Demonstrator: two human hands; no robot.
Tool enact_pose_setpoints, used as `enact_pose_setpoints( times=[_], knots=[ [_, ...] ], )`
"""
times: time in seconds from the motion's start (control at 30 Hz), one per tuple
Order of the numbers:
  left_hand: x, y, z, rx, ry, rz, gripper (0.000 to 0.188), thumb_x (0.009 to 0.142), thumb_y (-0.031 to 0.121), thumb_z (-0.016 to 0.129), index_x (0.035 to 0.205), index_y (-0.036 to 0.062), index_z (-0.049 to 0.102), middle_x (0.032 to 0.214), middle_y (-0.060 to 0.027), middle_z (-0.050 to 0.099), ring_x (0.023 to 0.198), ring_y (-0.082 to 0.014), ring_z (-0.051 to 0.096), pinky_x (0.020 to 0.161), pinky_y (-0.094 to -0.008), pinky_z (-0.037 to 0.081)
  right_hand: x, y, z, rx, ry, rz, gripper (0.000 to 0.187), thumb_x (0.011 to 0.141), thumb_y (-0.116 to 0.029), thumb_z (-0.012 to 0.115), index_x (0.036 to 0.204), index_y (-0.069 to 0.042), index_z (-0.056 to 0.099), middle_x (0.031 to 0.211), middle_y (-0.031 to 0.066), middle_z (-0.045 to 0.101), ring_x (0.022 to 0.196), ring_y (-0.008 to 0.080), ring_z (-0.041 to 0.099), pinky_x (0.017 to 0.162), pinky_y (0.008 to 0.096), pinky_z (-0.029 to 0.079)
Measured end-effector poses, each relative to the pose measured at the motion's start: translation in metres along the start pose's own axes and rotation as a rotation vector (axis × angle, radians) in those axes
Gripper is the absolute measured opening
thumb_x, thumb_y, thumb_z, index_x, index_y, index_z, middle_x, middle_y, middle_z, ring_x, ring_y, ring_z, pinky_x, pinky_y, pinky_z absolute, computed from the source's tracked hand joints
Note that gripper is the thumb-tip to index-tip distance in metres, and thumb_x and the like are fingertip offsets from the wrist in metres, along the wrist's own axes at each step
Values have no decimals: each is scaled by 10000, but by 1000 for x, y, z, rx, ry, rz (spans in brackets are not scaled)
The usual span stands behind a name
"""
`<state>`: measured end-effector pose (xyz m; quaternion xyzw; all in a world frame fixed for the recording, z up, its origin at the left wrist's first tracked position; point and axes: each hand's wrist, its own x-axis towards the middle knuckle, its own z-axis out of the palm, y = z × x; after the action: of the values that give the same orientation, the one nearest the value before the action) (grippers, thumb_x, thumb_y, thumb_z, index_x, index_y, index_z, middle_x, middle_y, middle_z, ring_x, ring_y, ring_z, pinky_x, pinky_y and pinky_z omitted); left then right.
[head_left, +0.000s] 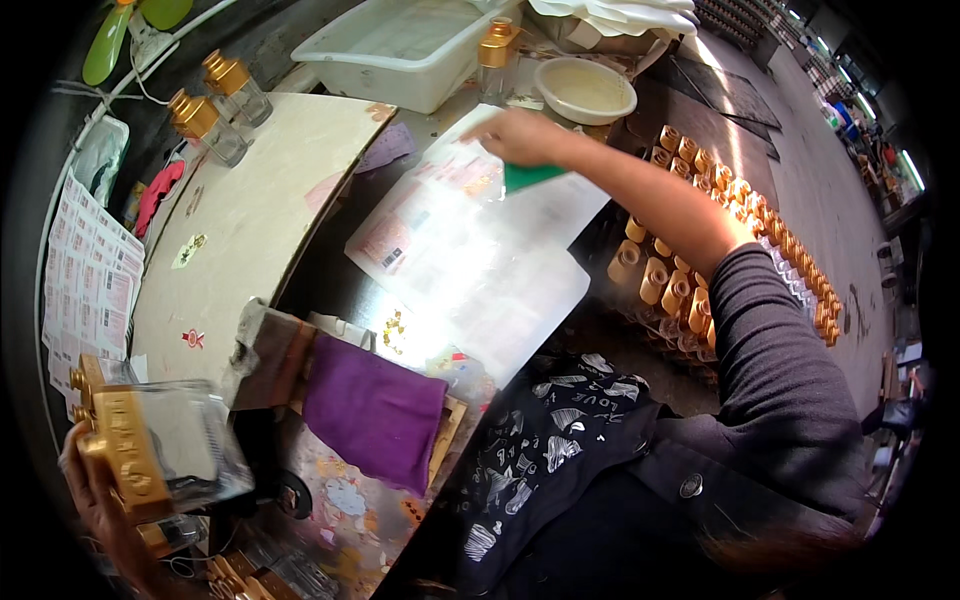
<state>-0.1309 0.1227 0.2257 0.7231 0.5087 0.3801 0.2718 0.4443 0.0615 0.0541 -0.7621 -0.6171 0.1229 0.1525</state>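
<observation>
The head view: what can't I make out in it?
All in the head view:
1. Left hand: grip mostly hidden by a gold-capped bottle.
2. Right hand: its back hides the palm and any hold on the green piece.
3. Whatever lies beneath the purple cloth: covered.
4. Lowest bottles: cut by the lower edge.

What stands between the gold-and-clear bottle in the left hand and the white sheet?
In this view, the rough grey-brown block and the purple cloth beside it lie between the bottle and the sheet. Whether the left hand holds it above them, I cannot tell.
</observation>
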Motion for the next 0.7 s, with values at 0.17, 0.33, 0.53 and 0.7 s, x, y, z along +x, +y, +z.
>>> enact_pose_setpoints(
  times=[0.17,0.33,0.53,0.7],
  knots=[
    [-19,-14,99,-209,-495,-134,298,934,82,506,1219,18,568,1047,-31,581,902,-93,533,815,-232,442,-38,17,35,-244,-213,168,562,848,-58,415,1351,-286,514,1081,121,649,951,320,629,819,407,486],
    [-21,-56,130,-166,-425,-86,316,991,179,502,1237,-10,559,1127,-52,591,989,-103,540,873,-242,438,-88,30,36,-311,-222,132,576,868,-36,414,1370,-309,488,1005,135,658,903,315,639,788,411,492],
    [-34,-70,138,-108,-218,-34,335,992,191,512,1250,-22,540,1148,-62,590,1026,-113,537,901,-247,431,-172,73,44,-80,35,143,472,855,-82,463,1244,-298,618,914,150,662,879,353,631,757,421,503],
    [-51,-84,148,-160,87,28,371,992,197,514,1300,-9,500,1215,-84,561,1056,-148,540,906,-271,435,-168,92,59,761,203,814,526,800,-518,668,861,4,669,786,57,631,758,143,579,722,330,469]
  ],
)
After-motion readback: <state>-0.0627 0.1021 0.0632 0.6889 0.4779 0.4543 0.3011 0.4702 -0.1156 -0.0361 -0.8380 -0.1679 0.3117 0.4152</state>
